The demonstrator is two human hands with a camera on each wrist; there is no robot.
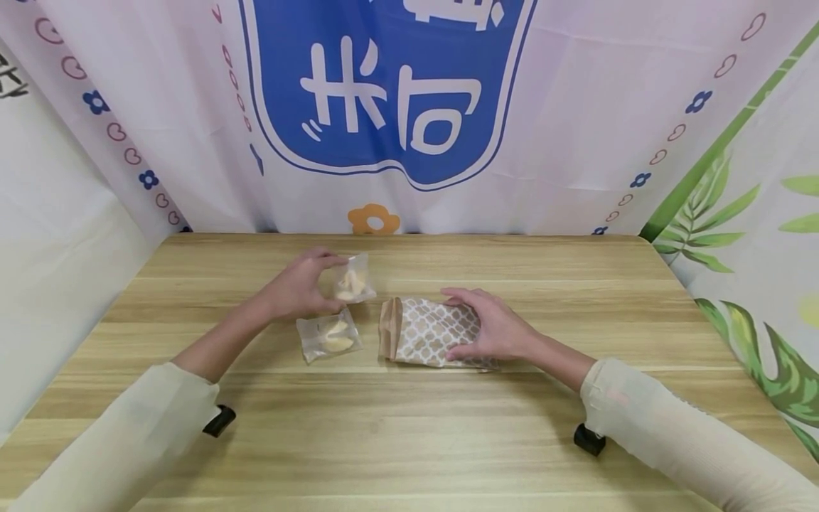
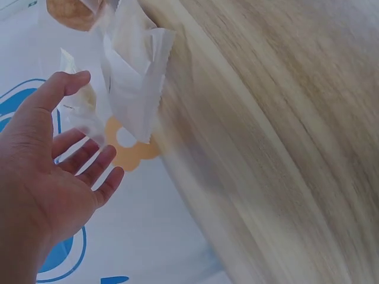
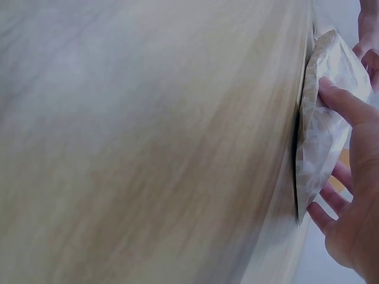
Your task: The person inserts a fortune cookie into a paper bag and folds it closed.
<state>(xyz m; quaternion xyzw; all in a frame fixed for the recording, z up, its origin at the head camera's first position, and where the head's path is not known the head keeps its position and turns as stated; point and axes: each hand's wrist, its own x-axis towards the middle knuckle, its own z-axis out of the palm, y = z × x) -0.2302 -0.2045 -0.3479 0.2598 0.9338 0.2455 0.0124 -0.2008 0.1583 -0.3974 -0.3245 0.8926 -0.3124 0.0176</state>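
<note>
A wood-grain table [image 1: 397, 441] meets a printed curtain [image 1: 563, 142]. I see a right hand [image 1: 498, 327] grasping a patterned paper bag [image 1: 425, 331]; at the bag's ten o'clock, a left hand [image 1: 299, 286] pinches a clear packet [image 1: 355, 281] (a second packet [image 1: 333, 337] lies at nine).

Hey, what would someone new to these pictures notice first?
Probably the big blue emblem with white characters on the backdrop behind the table. Next, the patterned paper bag lying mid-table, with the right hand on it. Then two translucent packets left of the bag, the left hand at the farther one.
</note>
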